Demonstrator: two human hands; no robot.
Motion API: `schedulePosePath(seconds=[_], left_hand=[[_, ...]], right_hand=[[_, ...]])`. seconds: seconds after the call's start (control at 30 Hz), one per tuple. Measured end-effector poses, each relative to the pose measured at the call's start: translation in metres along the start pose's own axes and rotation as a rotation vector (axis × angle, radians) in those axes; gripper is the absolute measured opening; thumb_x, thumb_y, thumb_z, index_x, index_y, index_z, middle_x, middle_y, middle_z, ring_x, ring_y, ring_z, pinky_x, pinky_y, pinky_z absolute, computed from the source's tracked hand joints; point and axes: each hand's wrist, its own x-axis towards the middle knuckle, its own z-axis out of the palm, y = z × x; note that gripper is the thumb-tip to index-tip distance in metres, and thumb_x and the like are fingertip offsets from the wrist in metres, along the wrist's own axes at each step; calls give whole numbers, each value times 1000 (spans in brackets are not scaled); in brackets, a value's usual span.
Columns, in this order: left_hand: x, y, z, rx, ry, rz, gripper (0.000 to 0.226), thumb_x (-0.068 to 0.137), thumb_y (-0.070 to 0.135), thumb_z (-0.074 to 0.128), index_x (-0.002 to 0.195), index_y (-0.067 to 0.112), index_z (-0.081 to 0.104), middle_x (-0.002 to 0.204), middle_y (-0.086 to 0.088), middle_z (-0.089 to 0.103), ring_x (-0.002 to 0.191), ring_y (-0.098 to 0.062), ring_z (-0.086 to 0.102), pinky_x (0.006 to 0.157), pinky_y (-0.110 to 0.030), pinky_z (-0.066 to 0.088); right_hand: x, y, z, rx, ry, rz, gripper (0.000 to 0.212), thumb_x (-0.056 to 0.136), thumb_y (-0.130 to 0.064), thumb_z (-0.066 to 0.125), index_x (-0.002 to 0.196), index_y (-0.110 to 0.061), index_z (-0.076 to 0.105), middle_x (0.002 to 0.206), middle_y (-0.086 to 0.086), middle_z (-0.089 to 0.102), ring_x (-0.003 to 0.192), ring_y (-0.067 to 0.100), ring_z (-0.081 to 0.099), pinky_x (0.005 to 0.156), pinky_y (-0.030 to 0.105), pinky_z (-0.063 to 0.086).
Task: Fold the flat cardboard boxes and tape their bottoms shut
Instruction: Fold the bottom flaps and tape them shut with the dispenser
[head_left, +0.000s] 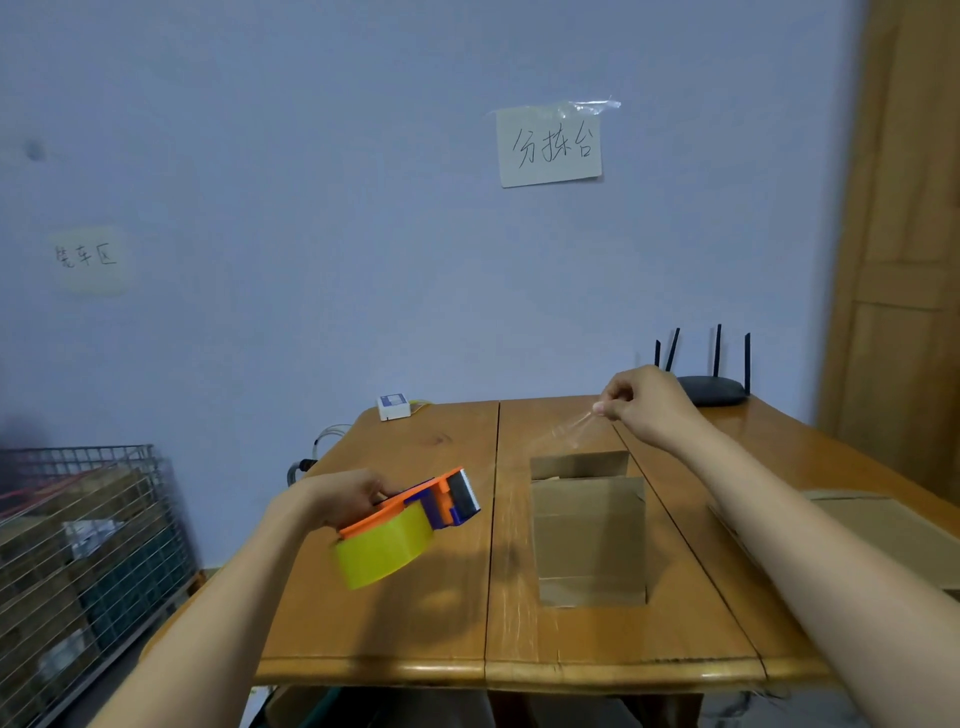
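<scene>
Left hand (345, 499) gripping orange tape dispenser (415, 512) with yellow roll, hovering over table's (395, 623) left half. Cardboard box (589, 530) sitting mid-table, nearer the front edge, flaps folded flat on top. Right hand (644, 402) pinching a clear tape strip (569, 431) above the box's far end. Router (711, 387) standing at far right corner.

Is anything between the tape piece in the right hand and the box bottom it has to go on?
Nothing visible. The right hand pinches the tape strip just above the box, with only open air between.
</scene>
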Motion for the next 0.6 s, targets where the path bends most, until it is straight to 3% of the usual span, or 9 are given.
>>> schedulePosePath(seconds=[0.1, 0.23, 0.3, 0.4, 0.5, 0.6], left_hand=[[6, -3, -4, 89, 92, -44, 30, 97, 22, 54, 113, 44, 67, 107, 14, 73, 96, -10, 70, 87, -35, 60], [8, 0, -11, 177, 235, -98, 29, 96, 22, 54, 113, 43, 65, 104, 9, 72, 92, -11, 68, 83, -33, 57], [10, 6, -14, 220, 286, -115, 31, 95, 18, 53, 119, 34, 65, 108, 4, 71, 94, -15, 66, 80, -32, 55], [13, 11, -17, 266, 348, -130, 36, 95, 14, 55, 128, 26, 61, 114, -2, 67, 94, -17, 61, 73, -26, 47], [16, 8, -18, 279, 397, -163, 37, 95, 14, 56, 130, 24, 61, 116, -6, 68, 97, -21, 62, 77, -29, 49], [17, 4, -17, 283, 420, -178, 35, 94, 17, 59, 128, 24, 61, 118, -6, 67, 101, -22, 62, 82, -31, 51]], right_hand=[[-5, 5, -2, 71, -31, 17, 12, 84, -31, 79, 79, -21, 74, 90, -4, 72, 92, 12, 63, 80, 32, 50], [-16, 6, -2, 209, -71, 113, 9, 85, -25, 79, 86, -17, 77, 65, 5, 69, 53, 13, 58, 55, 28, 46], [-20, 5, -2, 307, -122, 141, 8, 89, -18, 75, 93, -11, 76, 64, 13, 70, 48, 16, 60, 46, 27, 41], [-23, 4, -1, 408, -183, 181, 10, 91, -12, 72, 99, -6, 72, 70, 19, 72, 54, 22, 67, 43, 26, 48], [-24, 2, 1, 474, -244, 226, 8, 92, -7, 70, 100, -4, 72, 79, 22, 74, 67, 31, 74, 55, 31, 61], [-23, 0, 5, 559, -263, 267, 10, 90, 0, 69, 99, 3, 72, 84, 25, 74, 76, 35, 75, 67, 38, 63]])
